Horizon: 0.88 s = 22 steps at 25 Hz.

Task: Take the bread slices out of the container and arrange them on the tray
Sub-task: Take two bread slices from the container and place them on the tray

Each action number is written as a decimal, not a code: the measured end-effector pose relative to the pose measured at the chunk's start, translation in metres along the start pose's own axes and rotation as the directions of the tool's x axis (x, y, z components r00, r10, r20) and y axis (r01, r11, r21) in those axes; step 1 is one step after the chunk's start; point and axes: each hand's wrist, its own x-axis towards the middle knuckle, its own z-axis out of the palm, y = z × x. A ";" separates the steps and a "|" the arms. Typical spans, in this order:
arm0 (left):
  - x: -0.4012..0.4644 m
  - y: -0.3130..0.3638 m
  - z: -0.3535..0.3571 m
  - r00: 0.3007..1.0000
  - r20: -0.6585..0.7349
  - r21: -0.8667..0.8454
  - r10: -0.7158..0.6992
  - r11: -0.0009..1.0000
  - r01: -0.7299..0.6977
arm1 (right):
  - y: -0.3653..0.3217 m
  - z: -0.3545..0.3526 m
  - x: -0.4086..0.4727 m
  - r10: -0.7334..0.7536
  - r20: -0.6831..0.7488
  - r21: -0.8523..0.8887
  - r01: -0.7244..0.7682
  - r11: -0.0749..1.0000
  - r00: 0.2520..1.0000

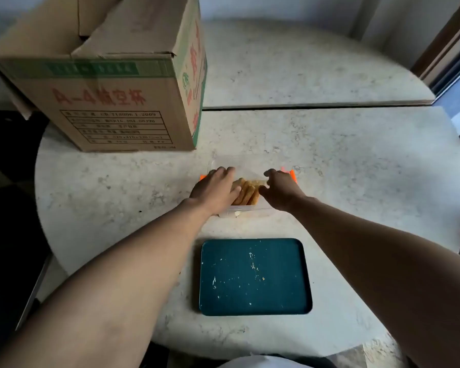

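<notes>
A clear plastic container (pixel 250 211) with orange clips stands on the table beyond the tray. Several brown bread slices (pixel 246 192) stand on edge inside it. My left hand (pixel 217 189) grips the container's left side, its fingers lying against the slices. My right hand (pixel 280 191) curls its fingers over the right rim, next to an orange clip (pixel 290 173). A faint clear panel, apparently the lid (pixel 250 166), shows just behind both hands. The dark teal tray (pixel 255 277) lies nearer to me and holds only crumbs.
A large cardboard box (pixel 104 83) with red lettering stands at the back left of the round marble table (pixel 356 181). A second tabletop (pixel 303 62) adjoins behind a seam. The table edge curves close on the left and right.
</notes>
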 end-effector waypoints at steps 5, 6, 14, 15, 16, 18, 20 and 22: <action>0.035 0.002 0.018 0.986 0.165 -0.162 0.035 0.987 -0.008 | -0.003 0.013 0.033 0.085 0.146 0.119 -0.103 0.987 0.986; 0.039 0.002 0.023 0.979 0.203 -0.170 0.037 0.985 -0.002 | -0.005 0.015 0.037 0.110 0.153 0.135 -0.131 0.982 0.982; 0.059 -0.007 0.040 0.942 0.334 -0.169 0.028 0.985 0.031 | 0.006 0.030 0.061 0.229 0.260 0.226 -0.290 0.930 0.938; 0.061 -0.007 0.039 0.942 0.335 -0.171 0.031 0.985 0.029 | 0.007 0.031 0.062 0.235 0.264 0.254 -0.303 0.918 0.935; 0.062 -0.006 0.038 0.943 0.333 -0.166 0.026 0.986 0.032 | 0.008 0.031 0.064 0.240 0.269 0.281 -0.315 0.907 0.933; 0.063 -0.001 0.036 0.954 0.300 -0.103 0.004 0.994 0.028 | 0.007 0.031 0.064 0.246 0.270 0.317 -0.327 0.890 0.931; 0.064 0.008 0.035 0.964 0.258 0.016 -0.057 0.998 0.055 | 0.004 0.031 0.064 0.246 0.254 0.332 -0.323 0.886 0.935; 0.063 0.015 0.034 0.970 0.216 0.076 -0.109 0.993 0.095 | -0.002 0.030 0.064 0.234 0.232 0.337 -0.304 0.891 0.944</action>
